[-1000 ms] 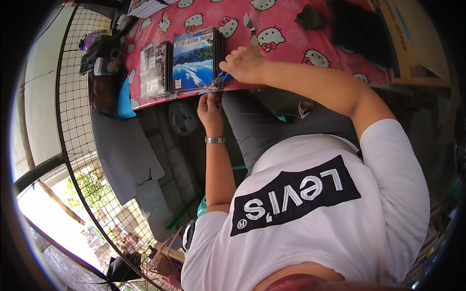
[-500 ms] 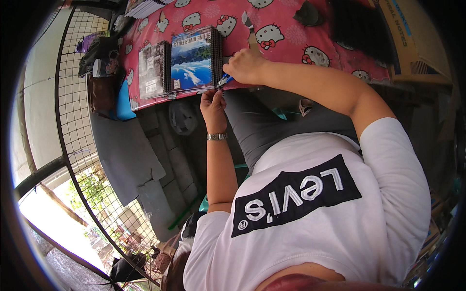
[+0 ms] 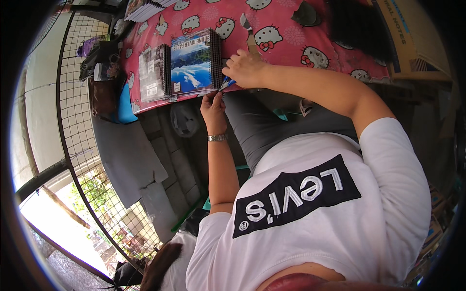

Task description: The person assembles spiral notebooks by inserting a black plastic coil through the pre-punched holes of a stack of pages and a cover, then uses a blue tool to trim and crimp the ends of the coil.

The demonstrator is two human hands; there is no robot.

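Observation:
Two side-by-side stacks of spiral notebooks lie at the near edge of the pink table. One stack has a blue waterfall cover (image 3: pixel 191 63), the other a greyish cover (image 3: pixel 154 72), with their dark coils on the right sides. My right hand (image 3: pixel 244 68) is closed on a small blue-handled plier-like tool (image 3: pixel 226 82), its metal tip by the near right corner of the blue notebook. Just below that corner, my left hand (image 3: pixel 213 109), with a metal watch at its wrist, pinches something small at the tool's tip. Fingers hide what it is.
The pink patterned tablecloth (image 3: pixel 286 51) bears a thin silver-and-tan strip (image 3: pixel 248 30), a dark green curved piece (image 3: pixel 306 14) and a black heap (image 3: pixel 357 31). A cardboard box (image 3: pixel 412 43) stands right. Papers (image 3: pixel 145 9) lie far left. Bags (image 3: pixel 102 94) hang by the wire mesh (image 3: pixel 73 97).
Both hands stay at the notebook corner; the right hand's fingers have shifted slightly around the tool. A brown shape and white cloth show more at the lower left.

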